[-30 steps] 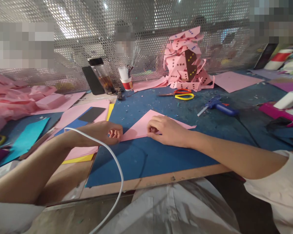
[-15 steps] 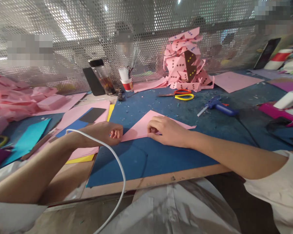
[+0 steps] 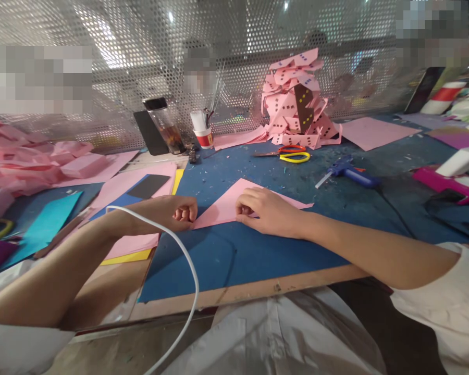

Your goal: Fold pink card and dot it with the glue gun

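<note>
A sheet of pink paper (image 3: 222,203), folded into a triangle, lies on the blue mat with its long folded edge towards me. My left hand (image 3: 180,212) is closed at the left corner of the paper, fingers curled in and the tip of the corner at the thumb side. Over the middle of the folded edge, my right hand (image 3: 258,208) is bent with thumb and fingertips closed on the paper. The right corner of the triangle sticks out past the right wrist. A white cable (image 3: 187,260) runs across my left forearm.
Scissors (image 3: 294,154) and a blue glue gun (image 3: 349,172) lie beyond the paper. Behind stand a pile of pink folded pieces with dots (image 3: 285,104), a cup (image 3: 204,137) and a bottle (image 3: 168,127). Coloured paper sheets (image 3: 117,182) lie left; a magenta glue gun (image 3: 445,182) lies right.
Both hands stay at nearly the same places on the pink paper. Only the camera view has shifted slightly.
</note>
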`<state>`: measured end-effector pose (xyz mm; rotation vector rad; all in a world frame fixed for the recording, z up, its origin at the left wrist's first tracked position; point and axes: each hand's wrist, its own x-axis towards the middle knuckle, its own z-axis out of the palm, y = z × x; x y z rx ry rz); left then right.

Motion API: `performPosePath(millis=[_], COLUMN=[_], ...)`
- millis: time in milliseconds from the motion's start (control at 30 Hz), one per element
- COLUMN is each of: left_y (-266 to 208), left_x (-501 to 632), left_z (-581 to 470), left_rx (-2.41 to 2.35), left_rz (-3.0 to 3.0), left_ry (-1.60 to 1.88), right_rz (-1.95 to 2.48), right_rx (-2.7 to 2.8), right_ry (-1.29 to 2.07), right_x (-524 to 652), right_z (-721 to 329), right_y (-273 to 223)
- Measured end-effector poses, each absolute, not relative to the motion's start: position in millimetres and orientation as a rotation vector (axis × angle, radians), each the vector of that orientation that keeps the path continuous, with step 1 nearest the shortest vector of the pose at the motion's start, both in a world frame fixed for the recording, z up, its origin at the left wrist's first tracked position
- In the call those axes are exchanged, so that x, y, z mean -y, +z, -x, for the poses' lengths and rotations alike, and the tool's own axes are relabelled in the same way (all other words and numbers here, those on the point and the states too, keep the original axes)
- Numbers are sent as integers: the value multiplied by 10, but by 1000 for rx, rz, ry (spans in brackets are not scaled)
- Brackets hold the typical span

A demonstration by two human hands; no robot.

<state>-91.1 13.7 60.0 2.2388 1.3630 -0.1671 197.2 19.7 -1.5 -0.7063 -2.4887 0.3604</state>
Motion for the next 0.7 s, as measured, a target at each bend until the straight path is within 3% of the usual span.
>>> performPosePath(millis=[700], left_y=[660], left_x=[-171], left_z=[946], left_rx=[-1246], left_rz=[-2100], left_ry=[-165], right_rz=[723], right_rx=[2489], right_ry=[355], right_x=[-198], right_z=[-1987], right_y=[-16])
